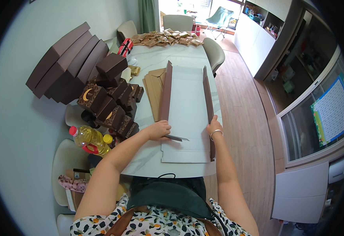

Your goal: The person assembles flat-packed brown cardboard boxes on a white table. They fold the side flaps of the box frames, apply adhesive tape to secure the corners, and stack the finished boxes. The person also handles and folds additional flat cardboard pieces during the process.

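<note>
A long, partly folded cardboard box (187,94), white inside and dark brown outside, lies on the marble-patterned table (148,165). Its two long side walls stand up, while the near end panel lies flat. My left hand (160,130) is closed on the near part of the left wall, where a narrow flap sticks inward from beside the fingers. Across the box, my right hand (214,126), with a bracelet on its wrist, grips the right wall. Flat brown cardboard sheets (153,90) lie beside the box's left wall.
Stacked dark brown boxes (107,106) crowd the table's left side, with larger ones (65,63) behind. An oil bottle (87,137) stands near my left forearm. Small gold packets (164,38) cover the far end. Chairs (213,55) surround the table.
</note>
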A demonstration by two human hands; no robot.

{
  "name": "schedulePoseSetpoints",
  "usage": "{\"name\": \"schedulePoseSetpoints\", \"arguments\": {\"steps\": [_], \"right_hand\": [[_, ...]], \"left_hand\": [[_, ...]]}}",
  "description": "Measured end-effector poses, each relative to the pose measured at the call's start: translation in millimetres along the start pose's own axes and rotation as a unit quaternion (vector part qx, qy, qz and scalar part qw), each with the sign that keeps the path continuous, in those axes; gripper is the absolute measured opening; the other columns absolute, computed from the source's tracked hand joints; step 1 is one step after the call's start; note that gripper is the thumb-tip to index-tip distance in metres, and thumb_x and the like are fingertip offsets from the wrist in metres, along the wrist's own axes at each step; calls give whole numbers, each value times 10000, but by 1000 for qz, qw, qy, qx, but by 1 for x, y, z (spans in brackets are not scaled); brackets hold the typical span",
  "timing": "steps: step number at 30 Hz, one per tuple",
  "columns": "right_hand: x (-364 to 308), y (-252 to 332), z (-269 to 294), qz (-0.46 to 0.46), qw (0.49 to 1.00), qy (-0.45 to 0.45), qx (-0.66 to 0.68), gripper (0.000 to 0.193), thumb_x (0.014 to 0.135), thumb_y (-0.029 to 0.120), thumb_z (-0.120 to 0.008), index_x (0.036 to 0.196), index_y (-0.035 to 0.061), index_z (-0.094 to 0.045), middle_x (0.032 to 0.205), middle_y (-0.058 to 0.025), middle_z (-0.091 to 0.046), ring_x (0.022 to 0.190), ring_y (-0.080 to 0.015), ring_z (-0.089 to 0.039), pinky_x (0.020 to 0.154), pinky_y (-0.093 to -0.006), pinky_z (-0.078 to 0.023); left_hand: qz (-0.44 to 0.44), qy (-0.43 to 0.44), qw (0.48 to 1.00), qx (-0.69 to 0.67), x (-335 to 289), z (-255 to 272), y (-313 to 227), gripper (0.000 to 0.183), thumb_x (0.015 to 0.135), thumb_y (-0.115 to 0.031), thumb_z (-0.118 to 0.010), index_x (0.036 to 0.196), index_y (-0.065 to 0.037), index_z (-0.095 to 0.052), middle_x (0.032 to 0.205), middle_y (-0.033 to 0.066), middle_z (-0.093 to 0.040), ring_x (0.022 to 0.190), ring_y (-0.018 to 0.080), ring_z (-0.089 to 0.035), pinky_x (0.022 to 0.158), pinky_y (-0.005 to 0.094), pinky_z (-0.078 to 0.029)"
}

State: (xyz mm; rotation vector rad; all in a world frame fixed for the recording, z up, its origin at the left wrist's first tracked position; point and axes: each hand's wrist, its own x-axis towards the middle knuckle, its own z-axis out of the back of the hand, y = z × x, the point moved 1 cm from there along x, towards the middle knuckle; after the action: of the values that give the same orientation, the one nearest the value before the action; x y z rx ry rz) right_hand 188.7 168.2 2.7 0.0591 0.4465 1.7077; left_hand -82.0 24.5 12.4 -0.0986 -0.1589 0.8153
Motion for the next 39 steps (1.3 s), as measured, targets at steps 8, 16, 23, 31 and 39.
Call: {"name": "schedulePoseSetpoints", "arguments": {"steps": [8,16,23,31,39], "right_hand": [[1,2,-4,6,1000,-13,-13,494,804,119,-556,1225,8,-322,942,-236,-650,872,-391,-649,750,-473,-519],[-11,1,-10,17,999,12,-34,695,832,175,-501,1420,8,-169,946,-245,-645,876,-403,-638,773,-481,-507],[-8,-11,-11,34,997,25,-62,777,829,153,-550,1452,28,-104,940,-228,-655,865,-375,-653,739,-464,-526],[-24,-7,-16,32,998,-43,-23,686,849,85,-497,1451,186,-183,1013,-234,-578,832,-408,-630,742,-483,-515],[-60,-18,-16,54,994,11,-94,271,849,78,-507,1104,169,-484,1054,-217,-514,860,-416,-613,747,-479,-514]], "left_hand": [[68,-5,997,-25,20,-1,-25,258,830,-293,-634,945,-69,-578,770,60,-539,834,240,-560,834,346,-373],[49,-40,997,47,18,-14,-35,221,851,-283,-596,986,-126,-518,771,37,-557,676,215,-606,562,331,-463],[78,-35,996,8,21,-12,-30,236,884,-350,-551,886,-120,-499,715,60,-583,626,231,-622,497,370,-467],[127,34,991,-3,34,-22,-36,221,880,-330,-561,871,-113,-522,768,47,-606,748,255,-630,602,403,-489],[122,18,992,-7,29,-22,-40,211,883,-310,-555,876,-104,-512,796,53,-598,775,261,-618,612,397,-493]]}}
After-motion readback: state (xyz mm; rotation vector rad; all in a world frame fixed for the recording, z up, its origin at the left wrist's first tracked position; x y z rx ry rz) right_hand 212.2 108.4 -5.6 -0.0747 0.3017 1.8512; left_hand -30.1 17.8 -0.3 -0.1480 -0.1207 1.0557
